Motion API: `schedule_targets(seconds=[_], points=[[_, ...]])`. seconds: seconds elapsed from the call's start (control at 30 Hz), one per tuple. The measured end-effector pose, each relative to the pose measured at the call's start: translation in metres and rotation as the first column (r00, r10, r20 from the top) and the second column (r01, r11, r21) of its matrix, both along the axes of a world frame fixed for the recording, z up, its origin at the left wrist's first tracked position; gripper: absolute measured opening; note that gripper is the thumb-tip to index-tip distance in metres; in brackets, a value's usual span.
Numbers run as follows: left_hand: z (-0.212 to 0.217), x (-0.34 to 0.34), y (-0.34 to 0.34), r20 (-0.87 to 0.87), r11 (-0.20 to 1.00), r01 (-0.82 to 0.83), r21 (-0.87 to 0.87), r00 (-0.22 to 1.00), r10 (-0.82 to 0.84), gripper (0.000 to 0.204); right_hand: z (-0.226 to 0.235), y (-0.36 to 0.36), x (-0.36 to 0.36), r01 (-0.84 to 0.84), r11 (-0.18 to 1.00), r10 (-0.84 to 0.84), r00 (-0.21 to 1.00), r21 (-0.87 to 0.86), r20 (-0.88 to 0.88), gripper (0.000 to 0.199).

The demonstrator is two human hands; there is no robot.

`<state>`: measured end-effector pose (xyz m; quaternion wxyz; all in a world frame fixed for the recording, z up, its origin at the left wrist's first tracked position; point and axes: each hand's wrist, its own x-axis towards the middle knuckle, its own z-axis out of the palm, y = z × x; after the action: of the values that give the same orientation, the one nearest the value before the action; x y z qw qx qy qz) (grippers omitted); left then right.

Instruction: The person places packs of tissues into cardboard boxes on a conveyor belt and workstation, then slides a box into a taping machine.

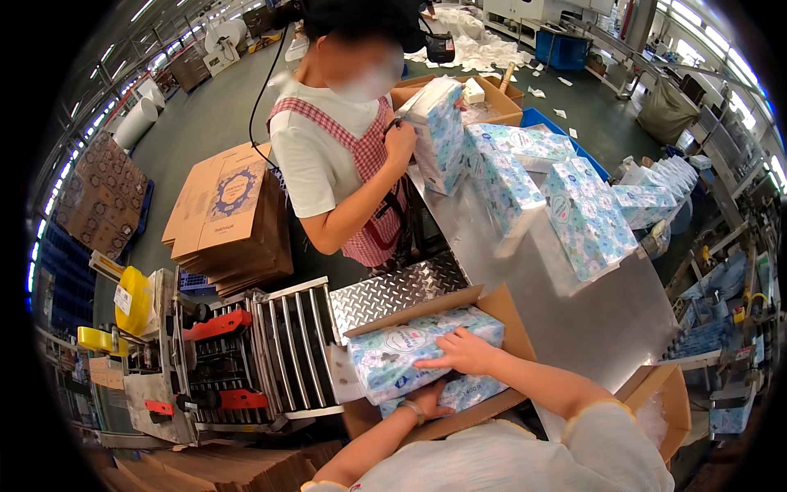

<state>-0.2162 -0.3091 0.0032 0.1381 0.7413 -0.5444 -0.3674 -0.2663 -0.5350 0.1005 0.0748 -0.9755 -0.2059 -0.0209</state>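
Resting the right hand [467, 353] flat across the far pack [389, 351], with fingers spread apart and pinching nothing. Holding the left hand [431, 399] lower, at the near pack [479, 393], with a bracelet [412, 410] around the wrist; cannot tell whether gripping that pack or merely touching it, with part of the hand hidden. Lying side by side in the open carton [510, 324], both flowered in blue and white, with the far one overlapping the near one in this view. Set close to the body, between the rollers [299, 353] on the left and the steel table [607, 328] on the right, with flaps standing open and a tread plate [402, 291] just past the far flap. Farther left, beyond the rollers, fitted with red arms and a yellow tape roll [138, 302]: part of a taping machine [221, 326]. Facing a co-worker [311, 164] in a pale top and a red checked apron [369, 238], with one hand against a raised pack [434, 135] at the far end of the table. Scattered on the steel near there, a few loose packs [586, 217], close to a blue bin [592, 161]. Stacked behind the rollers, flat boxes [234, 205]; placed at the lower right, a side box [679, 402] with clear plastic inside.
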Motion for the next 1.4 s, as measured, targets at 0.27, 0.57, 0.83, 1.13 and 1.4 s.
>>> schedule_targets(seconds=[0.27,0.57,0.83,1.13,1.4], points=[[0.033,0.032,-0.018,-0.004,1.000,-0.009,-0.018,1.000,0.009,0.068,-0.098,-0.001,0.054,0.118,0.992,-0.114,0.990,0.046,-0.079,0.073],[-0.030,0.101,-0.002,0.521,0.963,-0.190,0.192,0.851,0.064,0.102,0.076,-0.112,-0.079,0.502,0.637,-0.540,0.832,0.585,-0.126,0.029],[-0.082,0.085,-0.049,0.518,0.940,-0.189,0.284,0.855,0.015,0.115,-0.047,-0.117,-0.594,0.620,-0.625,-0.734,-0.673,0.475,-0.088,0.044],[-0.087,0.096,-0.111,0.197,0.839,-0.167,0.517,0.978,0.073,0.118,-0.133,0.009,-0.628,0.349,-0.934,-0.339,-0.933,-0.073,-0.118,0.073],[-0.084,0.105,-0.045,0.029,0.951,-0.308,-0.021,0.951,0.309,0.046,-0.108,0.029,-0.707,0.387,-0.891,-0.401,-0.916,0.238,-0.008,0.042]])
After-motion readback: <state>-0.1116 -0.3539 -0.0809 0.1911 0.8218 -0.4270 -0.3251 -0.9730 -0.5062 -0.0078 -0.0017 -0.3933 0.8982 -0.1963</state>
